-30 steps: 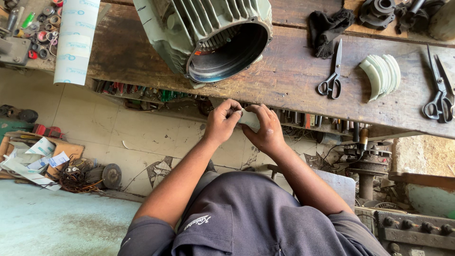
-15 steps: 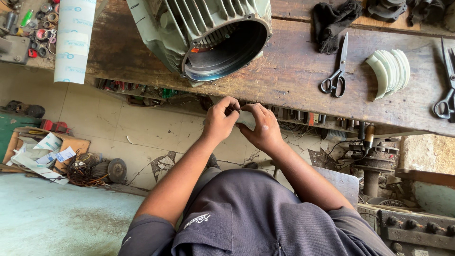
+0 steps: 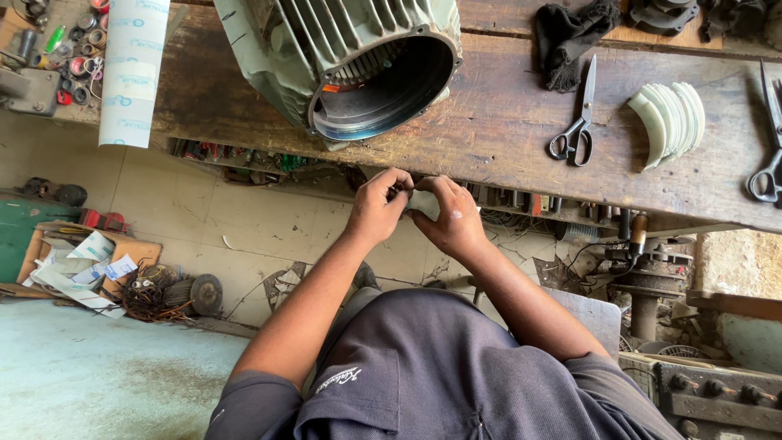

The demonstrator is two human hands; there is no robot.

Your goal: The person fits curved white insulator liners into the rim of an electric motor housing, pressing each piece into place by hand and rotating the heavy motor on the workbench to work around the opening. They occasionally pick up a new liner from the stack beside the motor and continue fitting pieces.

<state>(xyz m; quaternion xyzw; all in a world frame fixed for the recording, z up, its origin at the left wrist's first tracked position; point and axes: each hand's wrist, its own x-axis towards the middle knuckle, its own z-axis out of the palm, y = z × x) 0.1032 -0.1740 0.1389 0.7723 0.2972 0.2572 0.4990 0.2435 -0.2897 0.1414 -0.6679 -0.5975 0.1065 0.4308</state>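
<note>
My left hand [image 3: 376, 208] and my right hand [image 3: 450, 218] are together in front of the wooden workbench's [image 3: 505, 130] near edge, both pinching a small pale folded strip [image 3: 422, 203] between the fingertips. Most of the strip is hidden by my fingers. Just above my hands, on the bench, lies a large pale green finned motor housing [image 3: 342, 57] on its side, its open round end facing me.
On the bench: a roll of white film [image 3: 130, 69] at left, scissors [image 3: 574, 130], a stack of curved white pieces [image 3: 672, 118], a black cloth [image 3: 570, 37], more scissors [image 3: 766, 175] at right. Wire scraps and cardboard [image 3: 98, 269] lie on the floor at left, machinery [image 3: 652, 285] at right.
My hands have stayed together on the strip, fingers shifting slightly. The view has drifted a little, so the bench sits lower in the picture.
</note>
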